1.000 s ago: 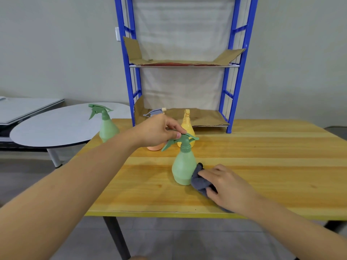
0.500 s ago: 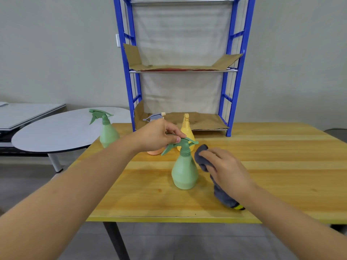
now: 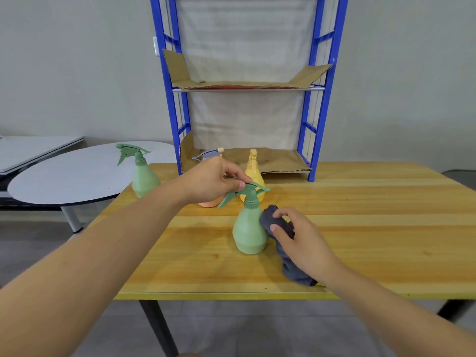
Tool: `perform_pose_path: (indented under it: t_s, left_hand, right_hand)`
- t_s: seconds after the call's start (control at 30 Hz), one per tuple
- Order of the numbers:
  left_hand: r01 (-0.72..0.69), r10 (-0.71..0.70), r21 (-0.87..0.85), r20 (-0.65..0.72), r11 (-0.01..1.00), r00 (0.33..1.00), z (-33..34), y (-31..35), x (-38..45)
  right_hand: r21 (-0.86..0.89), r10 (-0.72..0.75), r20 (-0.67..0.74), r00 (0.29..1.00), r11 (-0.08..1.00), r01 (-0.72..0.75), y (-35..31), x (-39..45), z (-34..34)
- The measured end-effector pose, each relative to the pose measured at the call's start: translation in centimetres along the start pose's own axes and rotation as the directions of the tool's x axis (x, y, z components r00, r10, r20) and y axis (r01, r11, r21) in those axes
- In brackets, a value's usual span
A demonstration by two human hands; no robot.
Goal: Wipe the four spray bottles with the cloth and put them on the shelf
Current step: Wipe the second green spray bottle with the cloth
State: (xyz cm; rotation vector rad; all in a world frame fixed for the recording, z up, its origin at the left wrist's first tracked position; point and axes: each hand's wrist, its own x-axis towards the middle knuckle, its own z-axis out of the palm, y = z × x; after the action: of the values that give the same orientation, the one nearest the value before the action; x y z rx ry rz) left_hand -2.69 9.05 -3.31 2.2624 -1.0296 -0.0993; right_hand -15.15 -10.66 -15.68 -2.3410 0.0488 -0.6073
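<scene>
The left hand [image 3: 215, 180] hides most of the orange bottle [image 3: 209, 203]; the shelf [image 3: 246, 86] top is cropped.

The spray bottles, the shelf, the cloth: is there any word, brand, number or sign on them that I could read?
None can be read.
The near green bottle, far green bottle, yellow bottle and orange bottle show plain, unlabelled sides.
The cardboard lining the blue shelf bears no legible print.
The grey cloth shows no text.
</scene>
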Motion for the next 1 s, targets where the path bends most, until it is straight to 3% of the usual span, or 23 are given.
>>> perform_pose_path:
  t_s: [0.13,0.33,0.57,0.67,0.77,0.87,0.93,1.0]
  left_hand:
    - [-0.002,0.002,-0.004,0.0,1.0,1.0,0.0,0.1,-0.1]
    - [0.005,-0.005,-0.005,-0.002,1.0,1.0,0.0,0.3,-0.3]
    - [0.001,-0.001,-0.001,-0.009,1.0,1.0,0.1,0.3,-0.2]
    - [-0.003,0.003,0.009,-0.013,1.0,1.0,0.1,0.3,-0.3]
    - [-0.003,0.004,0.018,-0.016,1.0,1.0,0.1,0.3,-0.3]
    - [0.003,-0.003,0.011,-0.017,1.0,1.0,0.0,0.3,-0.3]
    - [0.004,-0.003,0.007,-0.014,1.0,1.0,0.0,0.3,-0.3]
    - [0.003,-0.003,0.01,-0.013,1.0,1.0,0.1,0.3,-0.3]
  right_hand:
    - [0.16,0.172,0.084,0.982,0.97,-0.183,0.7,0.7,-0.4]
    - [0.246,0.223,0.16,0.961,0.934,-0.258,0.7,1.0,-0.7]
    - [0.275,0.182,0.088,0.979,0.94,-0.2,0.0,0.9,-0.8]
    - [0.267,0.082,0.017,0.996,0.96,-0.084,-0.7,1.3,-0.9]
    - [0.159,-0.037,-0.041,0.998,0.986,0.043,-1.7,1.6,-1.0]
    - [0.006,-0.12,0.018,0.993,0.993,0.12,-0.8,1.2,-0.8]
    - [-0.121,-0.095,0.177,0.98,0.986,0.117,0.5,0.6,-1.2]
    - [-0.305,-0.017,0.401,0.916,0.94,0.152,1.1,0.8,-1.8]
